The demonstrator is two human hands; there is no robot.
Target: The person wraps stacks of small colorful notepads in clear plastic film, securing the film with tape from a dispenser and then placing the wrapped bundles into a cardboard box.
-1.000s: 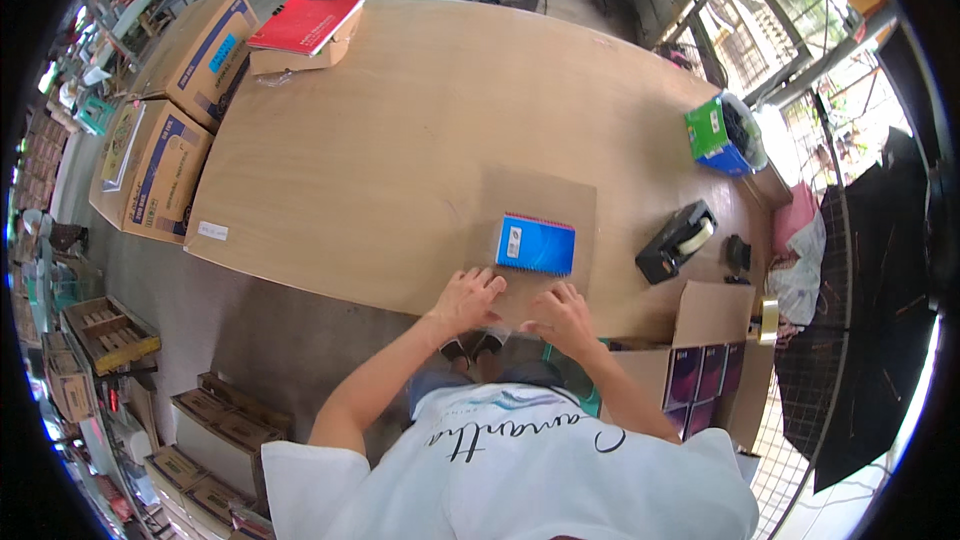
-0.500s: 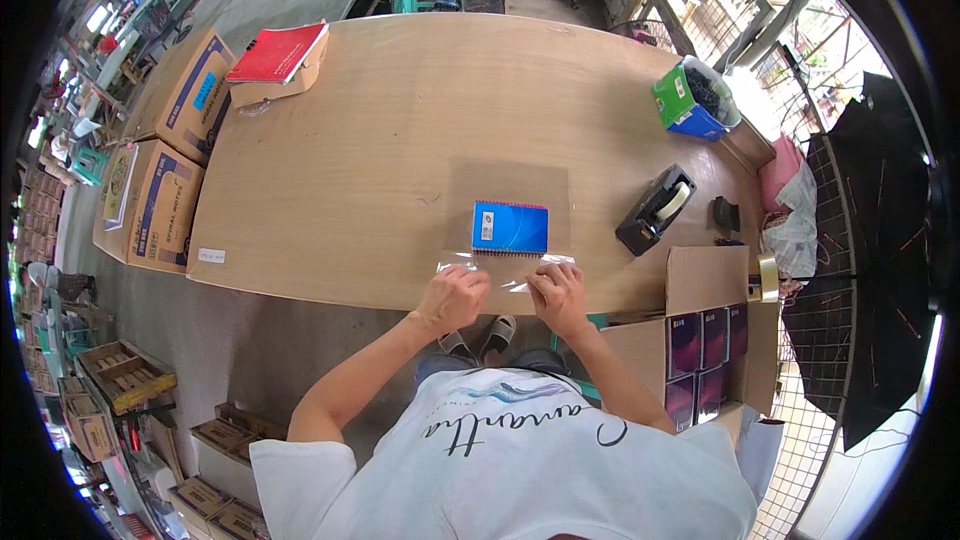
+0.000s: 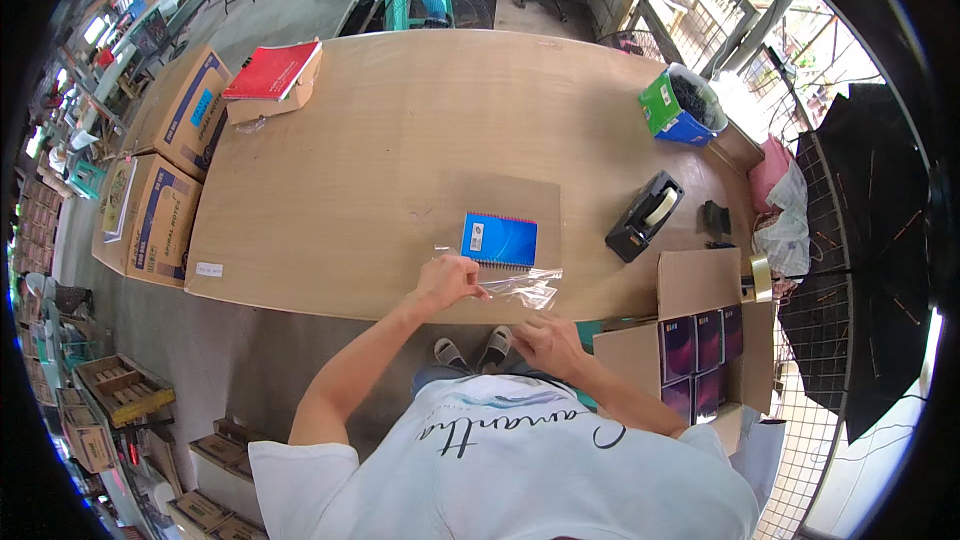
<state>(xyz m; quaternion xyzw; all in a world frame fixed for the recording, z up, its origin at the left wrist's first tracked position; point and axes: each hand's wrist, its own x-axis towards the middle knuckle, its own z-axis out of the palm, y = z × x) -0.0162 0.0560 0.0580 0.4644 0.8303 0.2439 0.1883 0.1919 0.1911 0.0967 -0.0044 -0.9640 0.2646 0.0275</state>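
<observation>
A small blue spiral notebook point(image 3: 500, 240) lies flat on a thin brown sheet point(image 3: 535, 198) near the table's front edge. Just in front of it, a strip of crinkled clear plastic point(image 3: 535, 285) catches the light. At the left end of that plastic, my left hand point(image 3: 448, 283) is closed in a pinch on it. My right hand point(image 3: 550, 343) is just off the table edge, below the plastic's right end. Its fingers are curled together, and whatever they may hold is too small to make out.
To the right stand a black tape dispenser point(image 3: 645, 217), an open carton point(image 3: 690, 275) of dark purple boxes and a green-and-blue container point(image 3: 680, 105). A red book point(image 3: 272, 70) lies at the far left, beside stacked cartons point(image 3: 165, 215).
My right hand has moved back and down, off the plastic's right end. My left hand has shifted slightly, still pinching the plastic, which now lies more bunched. The whole view has shifted a little.
</observation>
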